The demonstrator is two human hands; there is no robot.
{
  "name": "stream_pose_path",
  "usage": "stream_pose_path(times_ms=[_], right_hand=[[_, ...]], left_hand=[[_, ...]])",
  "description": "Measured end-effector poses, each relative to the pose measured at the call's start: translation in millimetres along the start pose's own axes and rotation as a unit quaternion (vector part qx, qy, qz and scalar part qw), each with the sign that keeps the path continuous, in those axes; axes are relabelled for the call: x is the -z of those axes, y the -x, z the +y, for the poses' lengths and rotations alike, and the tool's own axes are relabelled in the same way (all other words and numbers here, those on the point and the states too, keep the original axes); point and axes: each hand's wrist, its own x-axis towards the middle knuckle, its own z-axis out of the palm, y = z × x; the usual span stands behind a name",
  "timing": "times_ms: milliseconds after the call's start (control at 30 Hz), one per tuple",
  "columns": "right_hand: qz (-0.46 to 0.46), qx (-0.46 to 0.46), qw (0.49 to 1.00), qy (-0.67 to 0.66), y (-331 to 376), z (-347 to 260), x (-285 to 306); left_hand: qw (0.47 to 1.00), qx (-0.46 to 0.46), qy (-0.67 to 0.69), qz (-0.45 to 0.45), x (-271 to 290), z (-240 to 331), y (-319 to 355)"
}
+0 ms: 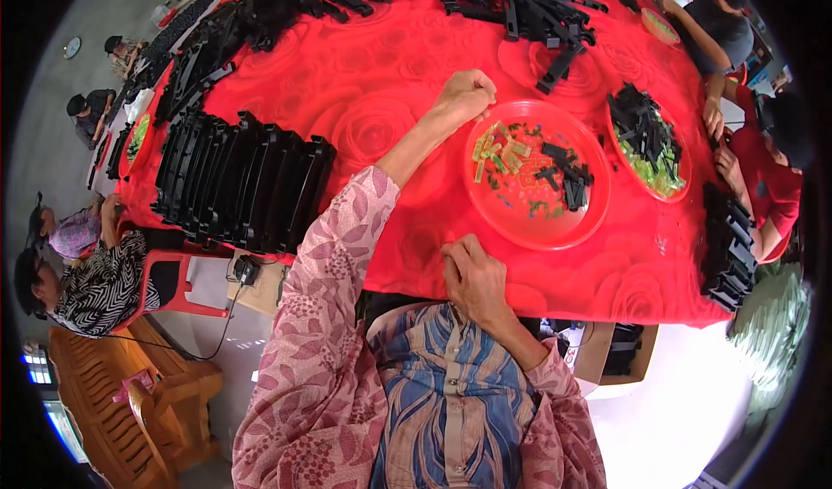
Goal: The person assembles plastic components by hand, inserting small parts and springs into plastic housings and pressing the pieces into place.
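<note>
Head view: the left hand (468, 95) was curled, though whether it grasped anything was unclear; the round red tray (507, 216) lay just rightward, bodyward.

Site: informal assembly workroom with household furnishings; whether a home or a hall, cannot tell. Evidence: large counter (373, 134) under red rose-print cloth (624, 290); black plastic parts (520, 4) heaped at top of frame; long black pieces (243, 177) ranked left of centre; red dish (537, 241) of small mixed pieces right of centre. At least 2 people (774, 190) at right edge, handwork. Lower left: slatted wooden bench (95, 394), red plastic chair (179, 290). Upper left: round clock (72, 48).
</note>
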Motion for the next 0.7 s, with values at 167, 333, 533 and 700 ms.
stream_pose_path(times_ms=[167,333,533,700], right_hand=[[-0.022,-0.024,0.999,-0.010,-0.3,-3.0,4.3],[-0.090,0.007,0.996,0.012,14.4,0.0,23.7],[-0.064,0.066,0.993,0.078,21.4,0.6,64.0],[-0.079,0.086,0.985,0.128,25.7,15.4,71.7]], left_hand=[[0.999,0.010,0.007,0.051,11.8,-20.2,-30.7],[0.995,0.039,0.008,0.088,32.8,-38.7,-71.5],[0.984,0.072,-0.045,0.159,90.4,-52.3,-123.6],[0.974,0.075,-0.106,0.187,151.2,-59.6,-171.8]])
